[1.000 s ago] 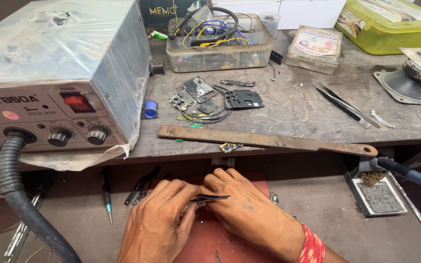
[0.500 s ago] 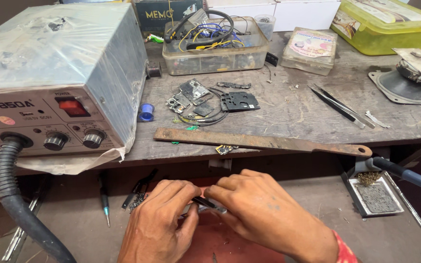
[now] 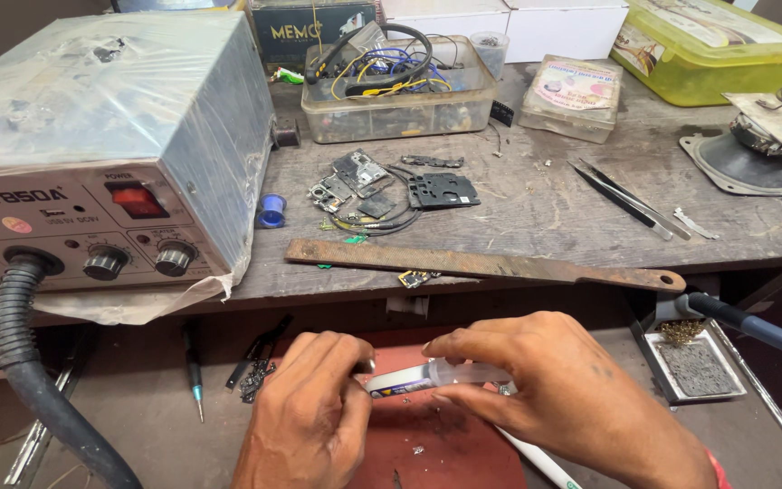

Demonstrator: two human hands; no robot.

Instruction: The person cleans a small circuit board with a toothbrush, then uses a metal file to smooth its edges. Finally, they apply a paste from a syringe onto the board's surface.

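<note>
While the left hand pinches one end of a clear syringe, the right hand clamps its barrel above the red mat.

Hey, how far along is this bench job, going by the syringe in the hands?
Done: small circuit boards lie stripped on the bench. In hand: the right hand holds a clear syringe by its barrel, and the left hand grips its other end. Left: nothing from it shows on the red mat, and no board lies there.

Two hands, one syringe, one file, two knobs.
</note>
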